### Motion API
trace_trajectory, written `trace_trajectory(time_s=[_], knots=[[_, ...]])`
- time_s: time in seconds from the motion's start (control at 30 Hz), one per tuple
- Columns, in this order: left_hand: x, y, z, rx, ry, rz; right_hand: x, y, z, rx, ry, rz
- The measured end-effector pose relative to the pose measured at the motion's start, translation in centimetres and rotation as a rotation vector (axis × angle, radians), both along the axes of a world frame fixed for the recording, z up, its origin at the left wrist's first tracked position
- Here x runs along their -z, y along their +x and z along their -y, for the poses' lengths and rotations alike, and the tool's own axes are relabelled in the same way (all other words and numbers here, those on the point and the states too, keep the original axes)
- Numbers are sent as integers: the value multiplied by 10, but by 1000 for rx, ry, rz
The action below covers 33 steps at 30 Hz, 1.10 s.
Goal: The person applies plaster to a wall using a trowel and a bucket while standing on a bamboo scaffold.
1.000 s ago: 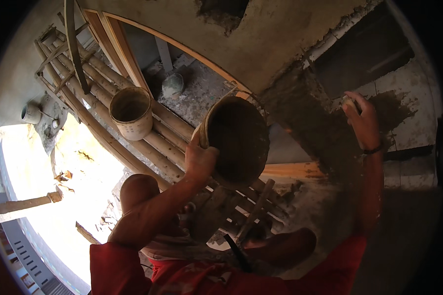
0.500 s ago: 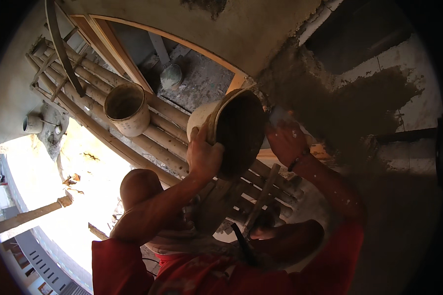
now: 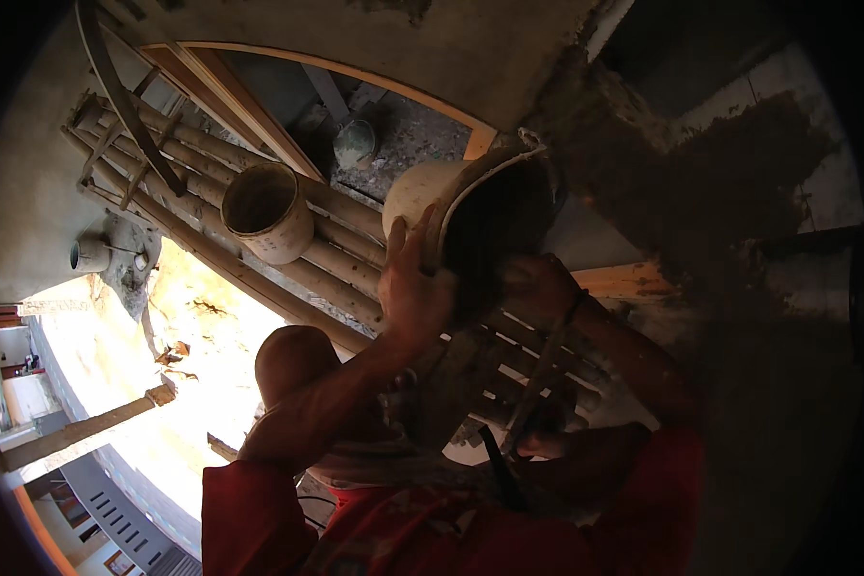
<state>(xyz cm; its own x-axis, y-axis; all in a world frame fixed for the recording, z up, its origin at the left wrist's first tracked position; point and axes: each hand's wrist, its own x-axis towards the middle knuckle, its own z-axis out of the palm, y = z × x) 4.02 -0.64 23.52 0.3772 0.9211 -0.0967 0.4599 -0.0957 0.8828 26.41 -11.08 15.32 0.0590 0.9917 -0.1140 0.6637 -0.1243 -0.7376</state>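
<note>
My left hand (image 3: pixel 418 288) grips a pale, mortar-stained bucket (image 3: pixel 411 192) by its side and rim, holding it tilted so the dark opening faces right. My right hand (image 3: pixel 538 283) reaches into the mouth of that bucket with curled fingers; whatever it holds is hidden in shadow and blur. A second bucket (image 3: pixel 286 240) stands upright on the pole platform (image 3: pixel 336 274), left of the held one. To the right, dark wet mortar (image 3: pixel 715 182) is spread over the rough wall around a dark rectangular recess (image 3: pixel 691 67).
A wooden-framed opening (image 3: pixel 466 125) shows a rubble floor and another bucket (image 3: pixel 355 144) below. A curved strip (image 3: pixel 125 106) crosses the platform's far end. A small pail (image 3: pixel 88 255) is at left above bright ground, near a beam (image 3: pixel 86 427). My bent knees are below my hands.
My right hand has moved left and down from the wall recess into the bucket. My left hand has raised the bucket slightly and turned its mouth further rightward. The view has shifted slightly.
</note>
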Motion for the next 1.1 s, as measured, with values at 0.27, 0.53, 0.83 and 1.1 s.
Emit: trace_trajectory(time_s=[0.27, 0.53, 0.83, 1.1], knots=[[12, 2, -13, -146, -283, 308, -90, 8, 2, 15, 8, 103], [29, -15, -14, -244, -420, 342, -171, 57, 35, -4, -20, 78], [20, -13, -6, -207, -436, 301, -197, 161, 41, 532, 36, 150], [10, 0, 0, -110, -442, 329, -222, 84, 58, 190, -253, 388]])
